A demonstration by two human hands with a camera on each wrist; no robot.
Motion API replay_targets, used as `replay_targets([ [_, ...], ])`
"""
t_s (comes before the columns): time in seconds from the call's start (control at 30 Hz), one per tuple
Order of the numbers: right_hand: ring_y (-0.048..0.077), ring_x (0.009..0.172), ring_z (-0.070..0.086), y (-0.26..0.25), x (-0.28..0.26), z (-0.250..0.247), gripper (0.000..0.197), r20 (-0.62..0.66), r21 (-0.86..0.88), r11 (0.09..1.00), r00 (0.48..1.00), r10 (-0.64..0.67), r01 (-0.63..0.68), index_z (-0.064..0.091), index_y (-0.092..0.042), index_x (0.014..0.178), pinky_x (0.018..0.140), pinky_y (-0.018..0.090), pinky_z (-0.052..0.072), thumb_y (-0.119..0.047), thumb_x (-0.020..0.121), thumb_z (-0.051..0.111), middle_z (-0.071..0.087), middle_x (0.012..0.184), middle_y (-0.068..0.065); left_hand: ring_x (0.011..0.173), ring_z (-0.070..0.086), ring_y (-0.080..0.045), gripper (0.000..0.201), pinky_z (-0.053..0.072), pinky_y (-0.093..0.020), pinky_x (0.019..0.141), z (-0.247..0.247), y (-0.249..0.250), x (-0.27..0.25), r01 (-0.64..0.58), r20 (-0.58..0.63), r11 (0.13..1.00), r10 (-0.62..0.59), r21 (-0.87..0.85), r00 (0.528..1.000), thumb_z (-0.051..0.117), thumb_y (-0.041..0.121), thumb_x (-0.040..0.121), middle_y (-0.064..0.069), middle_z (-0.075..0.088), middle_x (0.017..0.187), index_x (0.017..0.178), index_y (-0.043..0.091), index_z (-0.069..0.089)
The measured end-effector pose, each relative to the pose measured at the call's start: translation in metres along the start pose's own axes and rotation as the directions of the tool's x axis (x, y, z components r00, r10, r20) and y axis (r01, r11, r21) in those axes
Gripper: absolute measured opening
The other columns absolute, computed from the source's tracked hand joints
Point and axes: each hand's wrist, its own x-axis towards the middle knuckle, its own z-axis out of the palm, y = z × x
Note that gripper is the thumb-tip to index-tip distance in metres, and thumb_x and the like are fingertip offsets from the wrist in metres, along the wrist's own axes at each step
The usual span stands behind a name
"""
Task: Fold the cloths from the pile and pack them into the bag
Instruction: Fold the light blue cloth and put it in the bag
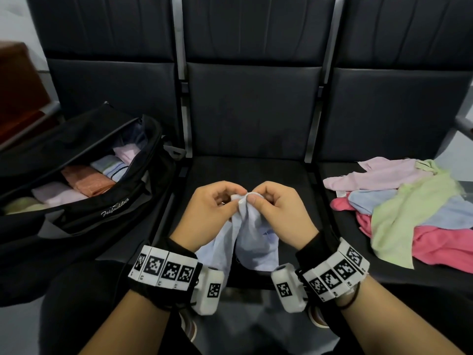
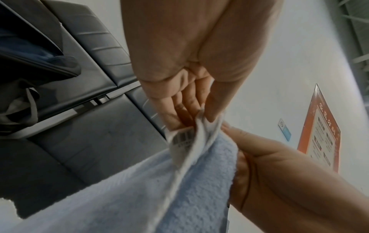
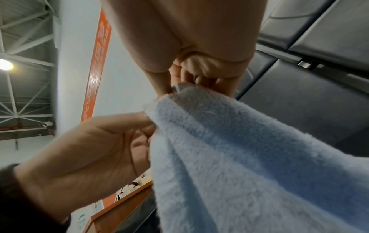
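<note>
While both hands meet at one bunched edge of a pale blue cloth [image 1: 252, 239], the work looks to be somewhere past its middle: this piece is not yet folded. The left hand [image 1: 212, 213] pinches the hem between thumb and curled fingers, and the right hand [image 1: 279, 211] pinches the same hem just beside it, so the two grips almost touch; neither is slack. In the left wrist view a white care label [image 2: 182, 138] shows at the pinched edge. Below the grips the cloth hangs loose toward the person's lap, over the front of the middle seat [image 1: 250, 170]. To the left of the grips lies the open black bag [image 1: 84, 208], with several folded cloths already packed in a row inside. To the right of the grips, on the next seat, the pile [image 1: 409, 208] of pink, green and blue cloths lies unfolded, so a fair number remain.
</note>
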Motion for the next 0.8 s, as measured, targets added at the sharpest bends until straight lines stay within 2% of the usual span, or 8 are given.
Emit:
replay_targets([
  [0.07,0.017,0.069,0.065,0.001,0.000,0.002,0.014,-0.028,-0.010,1.000,0.999,0.025,-0.025,0.069,-0.024,0.080,0.064,0.032,0.055,-0.026,0.093,0.066,0.069,0.073,0.000,0.095,0.073,-0.018,0.018,0.060,-0.034,0.085,0.001,0.001,-0.002,-0.026,0.019,1.000,0.026,0.002,0.999,0.069,0.005,0.090,0.000,0.076,0.098,0.099,0.020,0.076],
  [0.17,0.008,0.062,0.062,0.003,0.000,0.004,0.015,-0.051,0.004,0.999,0.997,0.051,-0.051,0.070,-0.025,0.078,0.060,0.025,0.052,-0.027,0.093,0.066,0.069,0.069,-0.002,0.097,0.073,-0.015,0.023,0.059,-0.029,0.084,0.003,0.003,-0.005,-0.061,0.036,0.998,0.061,0.023,0.998,0.071,0.005,0.087,0.004,0.076,0.100,0.103,0.022,0.076],
  [0.37,0.003,0.055,0.057,0.005,-0.004,0.008,0.016,-0.059,0.020,0.998,0.996,0.064,-0.063,0.070,-0.023,0.078,0.054,0.019,0.044,-0.026,0.093,0.065,0.066,0.062,-0.004,0.093,0.073,-0.014,0.019,0.060,-0.040,0.084,0.011,-0.001,-0.006,-0.087,-0.040,0.992,0.091,0.090,0.995,0.073,0.008,0.088,0.007,0.077,0.096,0.102,0.020,0.077],
  [0.47,0.006,0.060,0.060,0.003,-0.007,0.005,0.015,-0.026,-0.001,0.999,0.999,0.039,-0.039,0.071,-0.023,0.079,0.057,0.024,0.048,-0.028,0.093,0.066,0.068,0.067,-0.004,0.088,0.073,-0.008,0.024,0.060,-0.031,0.078,0.010,-0.004,-0.006,-0.138,-0.099,0.981,0.152,0.137,0.983,0.070,0.005,0.089,0.014,0.075,0.091,0.097,0.027,0.077],
  [0.57,0.015,0.069,0.060,0.005,-0.009,-0.003,0.022,0.102,-0.195,0.981,0.995,0.006,0.014,0.068,-0.024,0.070,0.066,0.038,0.053,-0.040,0.085,0.070,0.064,0.069,0.002,0.075,0.069,-0.007,0.022,0.053,-0.019,0.066,0.004,-0.006,-0.005,-0.163,-0.166,0.967,0.196,0.194,0.966,0.067,0.006,0.086,0.015,0.072,0.082,0.092,0.025,0.075],
  [0.63,0.012,0.075,0.054,0.012,-0.008,-0.010,0.033,0.218,-0.384,0.921,0.976,0.015,0.071,0.061,-0.020,0.061,0.070,0.037,0.048,-0.045,0.079,0.073,0.058,0.067,0.002,0.072,0.067,-0.009,0.018,0.051,-0.018,0.065,-0.001,-0.006,-0.003,-0.180,-0.202,0.959,0.225,0.220,0.953,0.065,0.009,0.084,0.013,0.070,0.081,0.091,0.023,0.073],
  [0.73,0.013,0.081,0.050,0.027,-0.006,-0.016,0.038,0.357,-0.506,0.852,0.931,0.071,0.130,0.061,-0.012,0.061,0.074,0.033,0.045,-0.043,0.077,0.076,0.058,0.068,0.006,0.073,0.066,-0.011,0.021,0.051,-0.016,0.065,-0.008,-0.004,-0.001,-0.213,-0.241,0.949,0.269,0.234,0.933,0.063,0.006,0.084,0.011,0.069,0.084,0.091,0.025,0.070],
  [0.8,0.016,0.083,0.051,0.042,-0.007,-0.018,0.036,0.397,-0.636,0.744,0.913,0.089,0.204,0.059,-0.013,0.061,0.074,0.034,0.043,-0.041,0.078,0.072,0.058,0.066,0.004,0.072,0.065,-0.009,0.027,0.050,-0.016,0.065,-0.014,-0.003,0.001,-0.217,-0.280,0.942,0.287,0.254,0.916,0.063,0.003,0.084,0.011,0.069,0.085,0.090,0.029,0.069],
])
